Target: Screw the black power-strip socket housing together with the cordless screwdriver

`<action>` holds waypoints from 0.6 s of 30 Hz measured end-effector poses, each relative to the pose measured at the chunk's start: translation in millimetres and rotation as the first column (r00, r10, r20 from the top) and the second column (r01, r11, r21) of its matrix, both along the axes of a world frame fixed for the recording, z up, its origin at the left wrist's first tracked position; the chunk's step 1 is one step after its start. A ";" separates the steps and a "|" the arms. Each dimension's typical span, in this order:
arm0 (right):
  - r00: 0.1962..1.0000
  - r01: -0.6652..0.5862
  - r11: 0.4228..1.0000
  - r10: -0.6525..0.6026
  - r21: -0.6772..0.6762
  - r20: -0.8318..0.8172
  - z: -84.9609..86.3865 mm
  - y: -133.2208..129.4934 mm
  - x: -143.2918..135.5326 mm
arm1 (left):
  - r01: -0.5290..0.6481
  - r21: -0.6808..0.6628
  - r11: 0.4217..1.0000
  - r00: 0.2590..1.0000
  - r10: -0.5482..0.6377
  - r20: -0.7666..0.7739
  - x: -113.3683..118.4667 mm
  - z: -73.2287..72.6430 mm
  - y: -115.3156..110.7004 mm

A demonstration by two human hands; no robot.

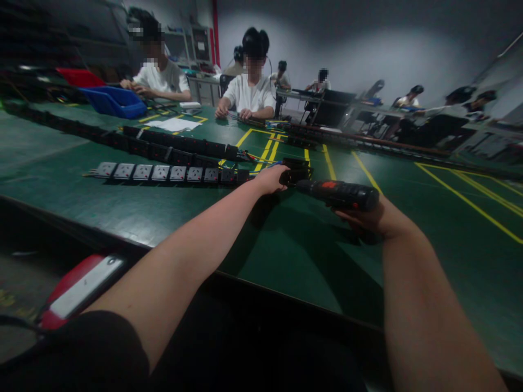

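My right hand (pixel 368 218) is wrapped around a black power screwdriver (pixel 337 194) with an orange mark. The tool lies nearly level, its tip pointing left toward a dark block-like part (pixel 297 170). My left hand (pixel 274 179) grips the near side of that part, with its fingers partly hidden behind it. Whether the tip touches the part I cannot tell. Left of my left hand, a strip of grey power sockets (pixel 178 173) lies on the green table (pixel 229 218). Thin coloured wires (pixel 261 160) run beside the part.
Behind the socket strip lie long black strips (pixel 180 142). A blue bin (pixel 112 102), a red bin (pixel 79 77) and white paper (pixel 174 124) are farther back. Several co-workers sit beyond, one person (pixel 249 95) directly across. A red-and-white object (pixel 85 286) is below the table edge at left.
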State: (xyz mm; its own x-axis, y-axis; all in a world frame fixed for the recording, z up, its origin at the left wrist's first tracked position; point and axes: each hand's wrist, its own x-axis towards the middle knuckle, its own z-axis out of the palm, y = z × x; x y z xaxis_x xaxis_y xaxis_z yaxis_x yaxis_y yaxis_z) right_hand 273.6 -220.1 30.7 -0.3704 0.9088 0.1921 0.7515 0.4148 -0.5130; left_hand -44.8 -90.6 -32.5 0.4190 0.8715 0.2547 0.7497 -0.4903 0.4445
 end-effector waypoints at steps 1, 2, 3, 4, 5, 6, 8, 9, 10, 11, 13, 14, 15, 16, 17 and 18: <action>1.000 0.008 1.000 -0.008 0.005 0.006 0.1 -0.1 0.1 | 0.003 0.001 1.000 1.000 -0.003 0.002 -0.1 0.1 0.2; 1.000 0.014 1.000 -0.015 0.011 0.013 0.1 -0.2 -0.1 | 0.004 0.002 1.000 1.000 -0.004 0.004 -0.1 0.1 0.3; 1.000 0.019 1.000 -0.019 0.016 0.019 0.0 -0.4 -0.8 | 0.004 0.003 1.000 1.000 -0.004 0.006 0.0 0.0 0.5; 1.000 0.019 1.000 -0.019 0.019 0.019 -0.2 -0.6 -2.0 | 0.003 0.002 1.000 1.000 -0.003 0.006 0.2 -0.1 0.7; 1.000 0.014 1.000 -0.014 0.019 0.013 -0.2 -1.0 -3.8 | 0.001 0.001 1.000 1.000 -0.001 0.006 0.5 -0.2 0.8; 1.000 0.006 1.000 -0.006 0.016 0.005 0.1 -1.3 -6.2 | 0.000 0.001 1.000 1.000 0.000 0.005 0.7 -0.3 0.9; 1.000 -0.008 1.000 0.008 0.020 -0.005 1.2 -2.4 -11.8 | -0.001 -0.002 1.000 1.000 0.001 0.004 1.1 -0.4 1.2; 1.000 -0.017 0.999 0.017 0.033 -0.002 2.0 -3.1 -14.8 | -0.001 -0.003 1.000 1.000 0.001 0.004 1.2 -0.4 1.3; 1.000 -0.029 0.998 0.029 0.051 0.006 2.9 -3.8 -17.6 | 0.000 -0.002 1.000 1.000 0.000 0.005 1.3 -0.4 1.3; 0.999 -0.044 0.996 0.043 0.073 0.015 3.6 -4.6 -20.1 | 0.000 0.001 1.000 1.000 0.000 0.005 1.4 -0.2 1.3; 0.996 -0.086 0.990 0.084 0.113 0.028 4.3 -6.0 -24.0 | 0.003 0.007 1.000 1.000 -0.003 0.005 1.7 0.4 0.8; 0.994 -0.108 0.986 0.106 0.127 0.028 4.2 -6.6 -25.3 | 0.004 0.009 1.000 1.000 -0.004 0.006 2.0 0.7 0.5; 0.992 -0.126 0.983 0.124 0.135 0.025 3.9 -7.0 -26.2 | 0.004 0.008 1.000 1.000 -0.004 0.005 2.2 1.0 0.1; 0.991 -0.136 0.981 0.134 0.142 0.019 3.5 -7.3 -26.6 | 0.001 0.005 1.000 1.000 -0.001 0.004 2.3 1.2 -0.2; 0.991 -0.137 0.979 0.137 0.148 0.014 3.1 -7.3 -26.7 | -0.001 0.001 1.000 1.000 0.001 0.004 2.4 1.3 -0.4; 0.991 -0.133 0.980 0.132 0.151 0.013 2.9 -7.3 -26.5 | -0.001 0.001 1.000 1.000 0.001 0.004 2.4 1.2 -0.5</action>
State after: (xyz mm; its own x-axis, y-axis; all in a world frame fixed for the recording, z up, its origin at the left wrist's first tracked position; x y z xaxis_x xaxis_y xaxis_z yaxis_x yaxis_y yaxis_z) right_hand 247.0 -227.3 33.6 -0.4865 0.8121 0.3222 0.6861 0.5835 -0.4346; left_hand -42.3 -91.1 -31.3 0.4172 0.8716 0.2573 0.7481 -0.4902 0.4474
